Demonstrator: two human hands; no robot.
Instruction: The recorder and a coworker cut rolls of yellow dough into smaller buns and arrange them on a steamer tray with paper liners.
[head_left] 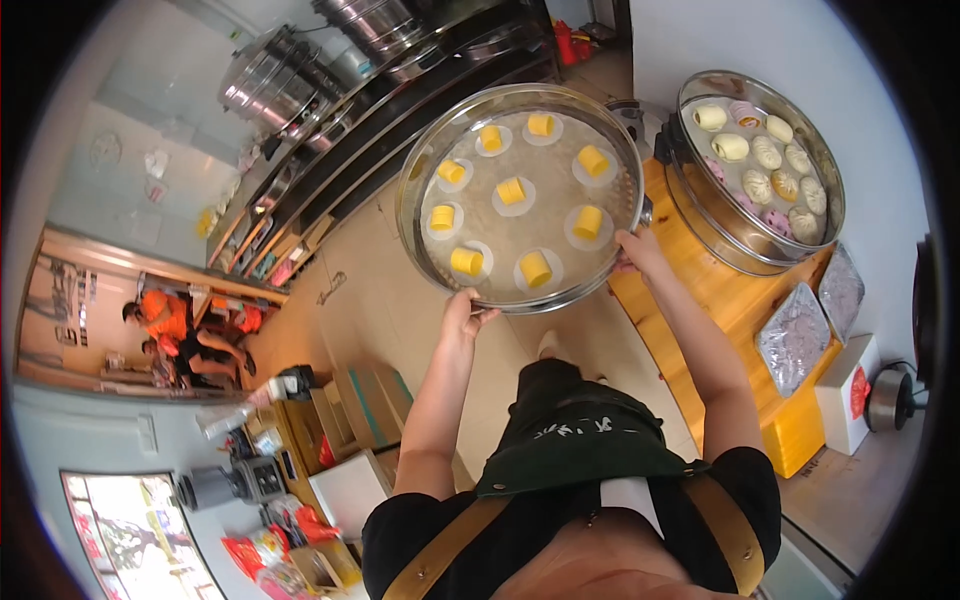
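A round metal steamer tray [420,175] is held out in front of me, above the floor. On it lie several yellow rolls [511,190], each on a small white paper disc. My left hand [462,312] grips the tray's near rim. My right hand [637,251] grips its right rim, close to the wooden table.
A wooden table [720,290] at right carries a second metal steamer [760,160] filled with several pale and pink buns, plus two foil-covered trays [795,340]. Stacked steamers [275,80] and a long counter stand at the back. Boxes and appliances crowd the lower left; people sit at far left.
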